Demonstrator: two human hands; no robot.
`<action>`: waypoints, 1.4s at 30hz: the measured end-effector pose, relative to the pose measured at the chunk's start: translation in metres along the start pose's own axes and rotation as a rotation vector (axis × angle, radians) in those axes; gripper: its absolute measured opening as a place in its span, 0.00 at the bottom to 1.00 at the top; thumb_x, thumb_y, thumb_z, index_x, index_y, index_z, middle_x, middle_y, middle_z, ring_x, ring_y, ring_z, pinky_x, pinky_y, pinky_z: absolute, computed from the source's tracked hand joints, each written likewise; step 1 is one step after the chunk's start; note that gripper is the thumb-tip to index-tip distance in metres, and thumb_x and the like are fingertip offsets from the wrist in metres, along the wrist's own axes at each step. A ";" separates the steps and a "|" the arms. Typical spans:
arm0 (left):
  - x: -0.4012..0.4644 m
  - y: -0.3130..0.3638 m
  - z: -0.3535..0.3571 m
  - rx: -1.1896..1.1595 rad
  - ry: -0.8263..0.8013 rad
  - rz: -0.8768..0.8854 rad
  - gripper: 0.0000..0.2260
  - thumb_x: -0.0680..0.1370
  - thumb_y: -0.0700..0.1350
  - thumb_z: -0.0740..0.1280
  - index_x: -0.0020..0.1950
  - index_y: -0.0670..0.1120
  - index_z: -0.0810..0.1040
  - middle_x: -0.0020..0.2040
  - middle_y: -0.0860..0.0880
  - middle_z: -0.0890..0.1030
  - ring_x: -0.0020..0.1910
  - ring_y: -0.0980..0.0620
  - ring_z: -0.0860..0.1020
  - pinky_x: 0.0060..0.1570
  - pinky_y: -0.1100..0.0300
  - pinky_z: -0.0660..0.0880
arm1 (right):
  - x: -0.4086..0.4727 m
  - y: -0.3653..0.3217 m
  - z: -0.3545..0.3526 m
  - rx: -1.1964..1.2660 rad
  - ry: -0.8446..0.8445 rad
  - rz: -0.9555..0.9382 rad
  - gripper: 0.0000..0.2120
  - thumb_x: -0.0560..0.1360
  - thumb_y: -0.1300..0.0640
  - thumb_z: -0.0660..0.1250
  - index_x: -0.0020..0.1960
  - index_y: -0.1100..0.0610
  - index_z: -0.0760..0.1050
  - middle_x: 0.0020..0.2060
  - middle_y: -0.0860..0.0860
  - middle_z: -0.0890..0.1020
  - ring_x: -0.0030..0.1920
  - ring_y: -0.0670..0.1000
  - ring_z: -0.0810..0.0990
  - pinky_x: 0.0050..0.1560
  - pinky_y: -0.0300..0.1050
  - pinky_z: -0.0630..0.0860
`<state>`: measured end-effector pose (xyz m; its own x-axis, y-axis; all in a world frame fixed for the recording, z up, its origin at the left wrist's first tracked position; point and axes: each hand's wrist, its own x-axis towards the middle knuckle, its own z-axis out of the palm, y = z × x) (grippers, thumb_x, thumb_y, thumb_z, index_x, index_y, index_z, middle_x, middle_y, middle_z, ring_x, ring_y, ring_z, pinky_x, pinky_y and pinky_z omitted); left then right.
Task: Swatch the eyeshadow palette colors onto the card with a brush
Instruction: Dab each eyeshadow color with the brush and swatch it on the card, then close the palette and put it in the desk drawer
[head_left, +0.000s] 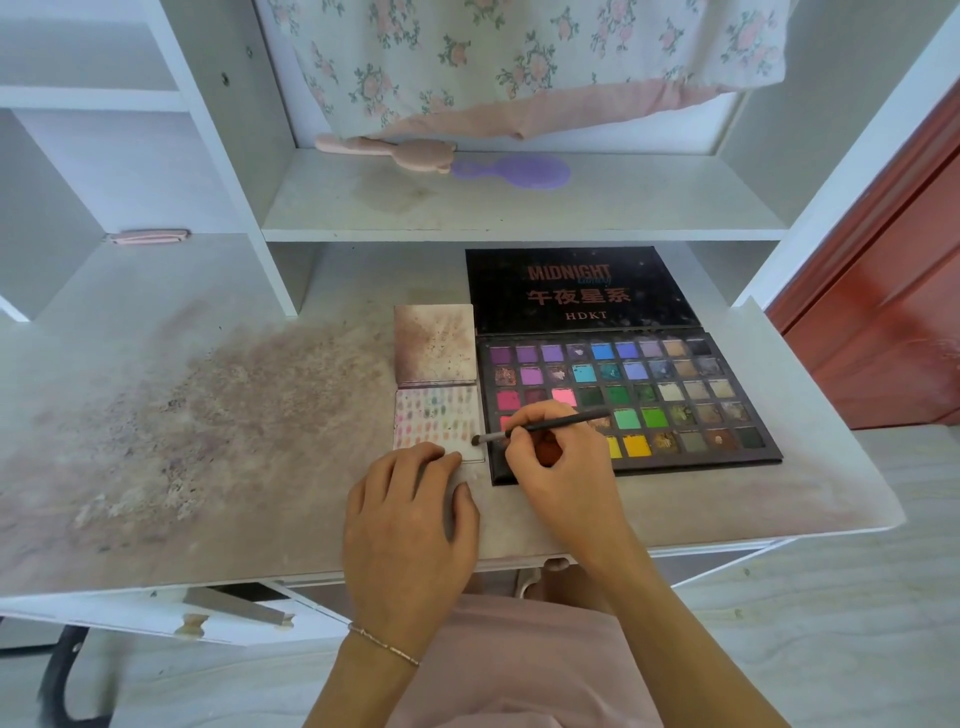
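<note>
A: Hands, quick. Right first.

B: My right hand (550, 452) pinches the brush (540, 427) between curled fingers, like a pen. Handle runs up and right over the palette's lower rows, bristle tip points left and sits at the right edge of the card (436, 415), low on it. Touching or just above, can't tell.

A: Left?

B: My left hand (410, 514) lies flat, fingers straight and loosely together, fingertips (441, 454) pressing the near edge of the card. Holds nothing. Thin bracelet (384, 645) on that wrist.

A: Card state?

B: White, lying flat on the desk (208, 415), just left of the palette (623, 400). Covered in rows of small swatches, pinks, oranges, greens. The near right corner looks bare.

A: Palette?

B: Open, lid flat behind the pans, black with "MIDNIGHT" and "HDKT" printed on it. Pans run purples and blues at the back, pinks and greens in the middle, yellows and browns in front. My right hand covers some near-left pans.

A: Anything else?

B: A second card (435, 343), smudged brownish pink, just behind the swatch card. Desk surface is stained with powder on the left. On the shelf (519, 208) above: pink brush (387, 150) and purple hairbrush (511, 171), touching. Floral cloth (519, 52) hangs over them.
</note>
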<state>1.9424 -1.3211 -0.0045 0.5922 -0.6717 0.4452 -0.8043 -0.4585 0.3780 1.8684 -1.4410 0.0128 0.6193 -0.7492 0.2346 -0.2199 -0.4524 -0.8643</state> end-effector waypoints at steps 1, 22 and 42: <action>0.000 0.000 0.000 -0.002 -0.005 -0.002 0.15 0.73 0.48 0.59 0.49 0.43 0.82 0.48 0.46 0.81 0.48 0.44 0.78 0.46 0.52 0.74 | 0.000 0.000 -0.001 0.039 0.024 -0.011 0.11 0.73 0.63 0.64 0.41 0.47 0.72 0.37 0.47 0.78 0.39 0.44 0.77 0.39 0.33 0.75; 0.122 -0.035 0.006 -0.451 -0.211 -0.457 0.27 0.77 0.50 0.65 0.73 0.46 0.61 0.67 0.47 0.71 0.61 0.48 0.73 0.59 0.53 0.72 | 0.000 0.004 -0.003 0.261 0.247 0.068 0.12 0.77 0.52 0.56 0.35 0.50 0.67 0.27 0.47 0.75 0.26 0.40 0.72 0.26 0.28 0.68; 0.043 -0.035 -0.026 0.153 -0.417 0.250 0.20 0.75 0.55 0.54 0.56 0.50 0.81 0.58 0.49 0.80 0.59 0.49 0.77 0.52 0.42 0.73 | 0.004 -0.003 -0.006 0.215 0.115 -0.007 0.09 0.77 0.56 0.60 0.43 0.43 0.73 0.31 0.45 0.77 0.34 0.41 0.77 0.32 0.34 0.74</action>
<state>1.9973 -1.3185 0.0219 0.3355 -0.9327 0.1326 -0.9354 -0.3131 0.1643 1.8672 -1.4454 0.0186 0.5277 -0.8023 0.2792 -0.0430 -0.3534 -0.9345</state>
